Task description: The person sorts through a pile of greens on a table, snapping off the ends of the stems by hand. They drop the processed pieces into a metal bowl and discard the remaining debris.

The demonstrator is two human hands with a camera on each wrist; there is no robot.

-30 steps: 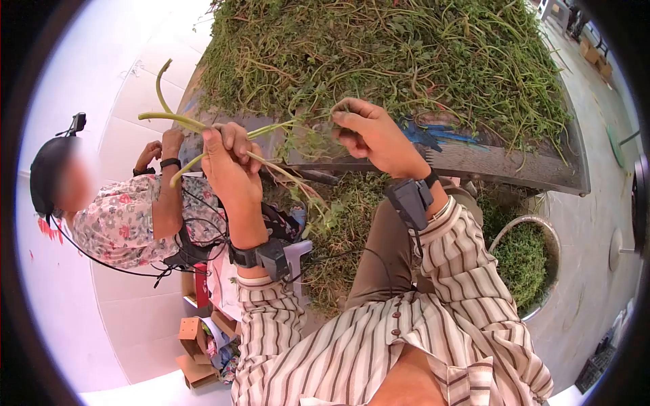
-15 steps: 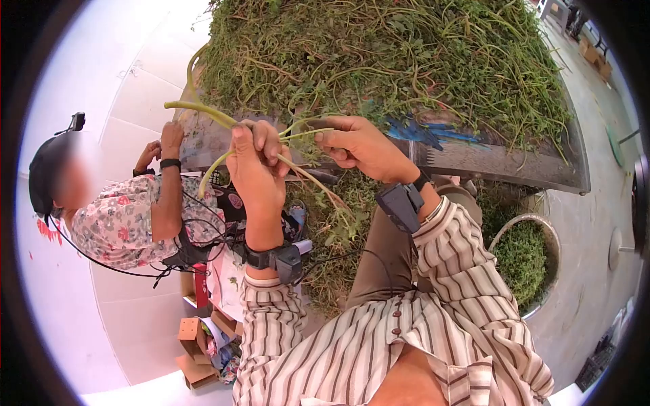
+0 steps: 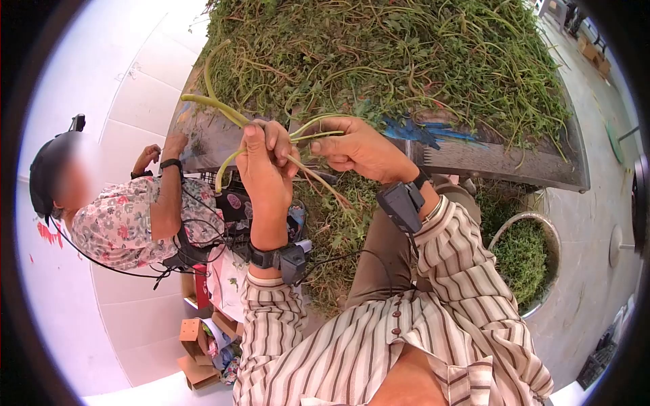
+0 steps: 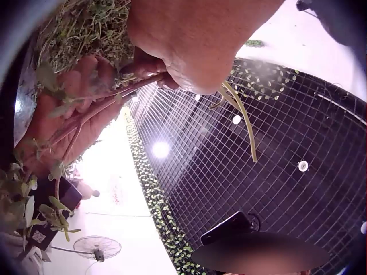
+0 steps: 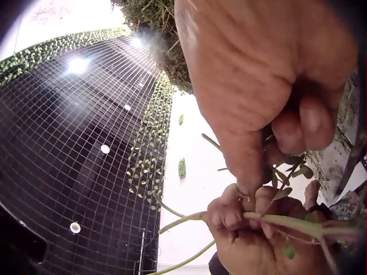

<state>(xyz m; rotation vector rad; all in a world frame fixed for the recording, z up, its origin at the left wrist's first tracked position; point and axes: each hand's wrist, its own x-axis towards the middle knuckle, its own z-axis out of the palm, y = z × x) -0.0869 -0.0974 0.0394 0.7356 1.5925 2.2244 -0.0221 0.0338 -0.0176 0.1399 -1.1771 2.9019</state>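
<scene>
In the head view my left hand (image 3: 265, 162) pinches a small bunch of thick green stems (image 3: 215, 103) between thumb and fingers; the cut ends spread left and thinner stems trail down to the right. My right hand (image 3: 359, 147), just right of it, pinches thin green stems with thumb and forefinger, other fingers curled. In the right wrist view, the right hand (image 5: 258, 86) has its thumb tip close to the left hand (image 5: 246, 246), near a stem (image 5: 287, 222) with small leaves. The left wrist view shows reddish stems (image 4: 86, 112) running from the left hand (image 4: 183, 46).
A large heap of green plants (image 3: 379, 61) covers much of the table (image 3: 501, 162). A round container of greens (image 3: 521, 264) stands at the lower right. Another person (image 3: 128, 210) sits at the left, above cardboard boxes (image 3: 196, 338). More plants lie under the table.
My left hand has moved right with the stems, closer to the right hand. The right hand has shifted slightly left and down and now pinches thin stems running from the bunch.
</scene>
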